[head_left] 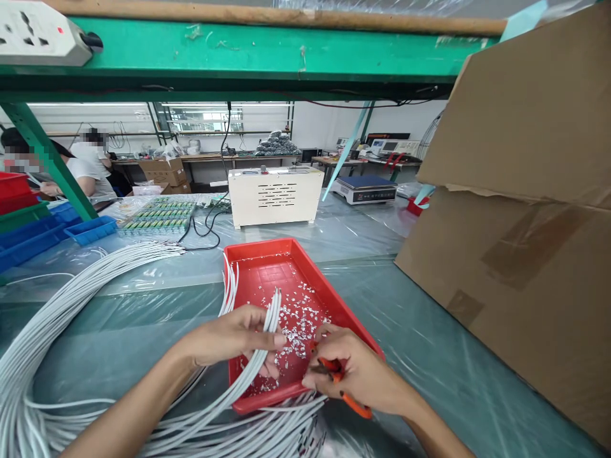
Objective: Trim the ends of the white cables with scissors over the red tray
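My left hand (255, 337) is closed around a small bunch of white cables (273, 312), whose stripped-looking ends point up over the red tray (298, 251). Orange-handled pliers or cutters (356, 405) are in my right hand (351, 362), over the tray's near right side; their jaws are mostly hidden by my fingers. Small silvery scraps (298, 331) lie scattered in the tray. A few more white cables (230, 286) rest over its left rim. Beside and below my hands, many loose cables (238, 432) spread across the table.
A thick cable bundle (81, 292) curves along the left. A cream metal box (275, 198) and a blue-topped scale (365, 189) stand behind the tray. On the right rises a large cardboard box (515, 254). A green shelf beam (267, 54) crosses overhead. People sit at the far left.
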Tool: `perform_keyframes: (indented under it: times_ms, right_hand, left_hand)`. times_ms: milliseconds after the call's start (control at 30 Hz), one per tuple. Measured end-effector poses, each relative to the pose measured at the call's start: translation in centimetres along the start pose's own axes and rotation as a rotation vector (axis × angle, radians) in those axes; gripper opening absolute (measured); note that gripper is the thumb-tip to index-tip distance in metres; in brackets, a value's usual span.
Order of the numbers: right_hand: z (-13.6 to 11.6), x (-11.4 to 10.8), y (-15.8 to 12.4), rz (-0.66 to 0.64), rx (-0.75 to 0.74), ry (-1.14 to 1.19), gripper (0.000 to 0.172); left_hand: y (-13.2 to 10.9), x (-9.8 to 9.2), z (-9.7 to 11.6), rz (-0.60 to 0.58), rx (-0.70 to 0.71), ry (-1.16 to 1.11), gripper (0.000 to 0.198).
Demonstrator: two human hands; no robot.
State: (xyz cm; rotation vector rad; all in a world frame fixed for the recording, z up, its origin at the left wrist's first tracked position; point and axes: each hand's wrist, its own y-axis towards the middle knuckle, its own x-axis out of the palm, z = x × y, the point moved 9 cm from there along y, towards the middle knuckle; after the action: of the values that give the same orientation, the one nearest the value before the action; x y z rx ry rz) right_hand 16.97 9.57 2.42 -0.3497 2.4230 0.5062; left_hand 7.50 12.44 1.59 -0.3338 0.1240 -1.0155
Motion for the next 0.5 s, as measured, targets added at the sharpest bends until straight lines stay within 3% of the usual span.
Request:
perform_keyframes:
  times_ms: [100, 133, 200, 367, 500]
  right_hand:
    - [-0.2, 2.1, -0.3, -0.239, -0.028, -0.091, 0.048]
    - [-0.1, 2.1, -0.3, -0.245, -0.021, -0.090, 0.049]
    - [0.5, 1.4, 0.0, -0.146, 0.031, -0.055, 0.046]
    - [3.1, -2.4, -0.3, 0.361, 0.198, 0.140, 0.026]
    - [3.8, -2.7, -0.5, 0.425, 0.205, 0.224, 0.022]
  left_hand:
    - [0.2, -2.0, 0.6, 0.171, 0.069, -0.030, 0.022]
    - [0.4, -2.6, 0.7, 0.234, 0.105, -0.034, 0.023]
    - [0.9, -3.4, 0.5, 0.329, 0.172, -0.018, 0.024]
    - [1.6, -3.3, -0.3, 0.411, 0.230, -0.060, 0.025]
    - [1.0, -2.1, 0.3, 0.413, 0.265, -0.055, 0.021]
